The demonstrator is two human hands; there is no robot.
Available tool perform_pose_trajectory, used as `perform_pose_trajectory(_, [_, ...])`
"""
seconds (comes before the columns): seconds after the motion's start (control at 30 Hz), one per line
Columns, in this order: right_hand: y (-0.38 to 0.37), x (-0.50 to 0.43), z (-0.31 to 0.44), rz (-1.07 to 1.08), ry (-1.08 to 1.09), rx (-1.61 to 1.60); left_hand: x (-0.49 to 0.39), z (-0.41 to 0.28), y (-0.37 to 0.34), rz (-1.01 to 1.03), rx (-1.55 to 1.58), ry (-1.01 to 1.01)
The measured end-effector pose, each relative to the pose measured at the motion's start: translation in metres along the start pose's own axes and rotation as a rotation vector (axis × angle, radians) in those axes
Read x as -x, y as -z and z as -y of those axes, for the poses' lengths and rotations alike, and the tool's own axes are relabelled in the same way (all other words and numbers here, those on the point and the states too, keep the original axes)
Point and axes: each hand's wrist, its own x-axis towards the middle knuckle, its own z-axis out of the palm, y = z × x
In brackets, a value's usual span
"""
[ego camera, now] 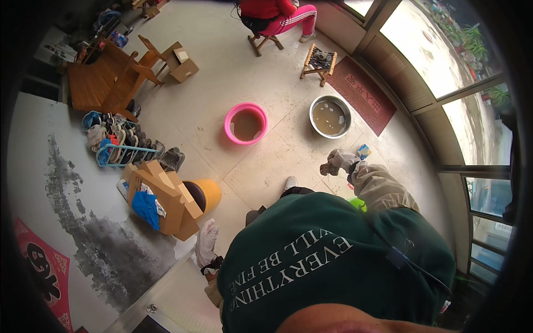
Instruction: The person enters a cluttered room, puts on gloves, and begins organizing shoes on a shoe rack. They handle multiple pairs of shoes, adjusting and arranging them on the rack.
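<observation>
My right hand (pixel 342 159), in a thin pale glove, is closed around a brown, dirty-looking object (pixel 329 169) that I cannot identify. It is below a metal basin (pixel 330 136) of murky water with pale pieces or foam in it. Further left on the floor stands a pink plastic basin (pixel 246 142) of brown water. At my left side, my left hand (pixel 207 242) wears a similar glove, fingers extended, with nothing visible in it. It hangs near an open cardboard box (pixel 168 218).
A yellow bin (pixel 213 195) and a shoe rack (pixel 127 155) stand left, beyond them a wooden chair (pixel 100 79). A person (pixel 277 21) sits at the top. A folding stool (pixel 320 60), a red mat (pixel 362 95) and a crumpled blue wrapper (pixel 364 151) are right.
</observation>
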Motion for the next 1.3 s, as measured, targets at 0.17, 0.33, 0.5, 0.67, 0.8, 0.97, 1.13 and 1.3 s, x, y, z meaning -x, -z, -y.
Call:
perform_pose_trajectory(0.17, [0.029, -0.028, 0.064, 0.089, 0.085, -0.452, -0.028, -0.070, -0.003, 0.073, -0.282, -0.178])
perform_pose_trajectory(0.33, [0.054, -0.019, 0.137, 0.055, 0.270, -0.517, -0.154, -0.154, -0.010, 0.228, -0.228, -0.318])
perform_pose_trajectory(0.5, [0.100, 0.001, 0.216, 0.128, 0.332, -0.660, -0.231, -0.290, -0.049, 0.247, -0.449, -0.587])
perform_pose_trajectory(0.67, [0.136, -0.001, 0.265, 0.053, 0.227, -0.637, -0.258, -0.377, -0.077, 0.435, -0.244, -0.565])
perform_pose_trajectory(0.8, [0.145, -0.012, 0.301, 0.088, 0.433, -0.653, -0.269, -0.403, -0.100, 0.551, -0.349, -0.696])
perform_pose_trajectory(0.97, [0.170, -0.038, 0.342, 0.284, 0.523, -0.781, -0.259, -0.456, -0.142, 0.751, -0.530, -0.690])
perform_pose_trajectory(1.13, [0.203, -0.105, 0.332, 0.445, 0.594, -1.006, -0.268, -0.502, -0.186, 1.109, -0.083, -0.475])
perform_pose_trajectory(1.3, [0.267, -0.191, 0.279, 0.299, 0.542, -0.670, -0.301, -0.521, -0.190, 0.680, -0.111, -0.467])
